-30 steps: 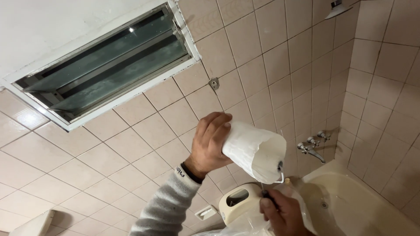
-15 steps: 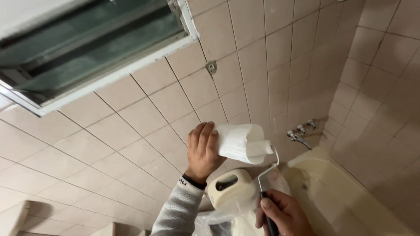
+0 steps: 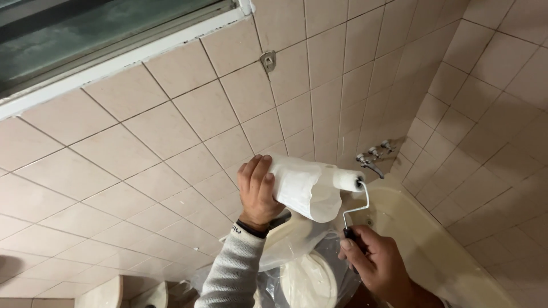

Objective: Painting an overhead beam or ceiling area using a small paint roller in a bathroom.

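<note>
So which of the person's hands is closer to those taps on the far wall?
Right. The right hand grips the paint roller handle below the taps; the left hand holds the roller's plastic wrap, farther off to the side.

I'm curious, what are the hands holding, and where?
Right hand grips the paint roller by its handle; left hand holds the plastic bag around the roller.

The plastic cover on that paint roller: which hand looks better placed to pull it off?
Left. The left hand already grips the plastic cover around the paint roller, while the right hand holds its handle.
</note>
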